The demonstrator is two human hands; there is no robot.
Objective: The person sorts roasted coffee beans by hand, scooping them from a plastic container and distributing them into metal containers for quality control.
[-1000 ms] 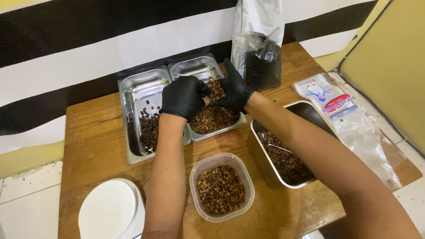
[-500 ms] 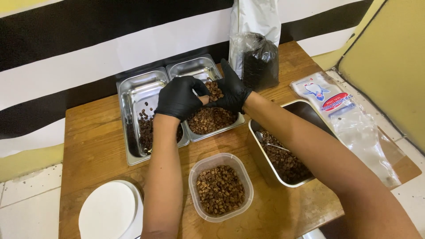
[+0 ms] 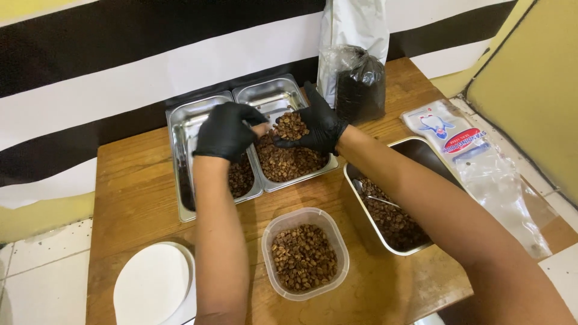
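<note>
Head view, looking down on a wooden table point(image 3: 138, 186). Nearest the person are one white round lid point(image 3: 152, 286) at the left and one clear plastic tub point(image 3: 305, 253) of brown coffee beans in the middle. To the right stands one deep steel pan point(image 3: 394, 192) with beans and a metal scoop inside, and beside it lies one clear printed plastic bag point(image 3: 481, 168), flat on the table.

Farther out, two shallow steel trays sit side by side, touching: the left tray point(image 3: 186, 120) holds a darker heap of beans, the right tray point(image 3: 283, 96) a lighter heap.

Both hands wear black gloves, two in all. The right hand point(image 3: 316, 123) is cupped palm-up over the right tray, its fingers curled around a small pile of beans point(image 3: 291, 125) resting in the palm. The left hand point(image 3: 227, 129) hovers over the left tray, fingertips drawn together toward the thumb; whether they pinch a bean cannot be told.

At the far edge stand two bags against the striped wall: one clear bag of dark beans point(image 3: 358, 81) and one white bag point(image 3: 355, 24) behind it.
</note>
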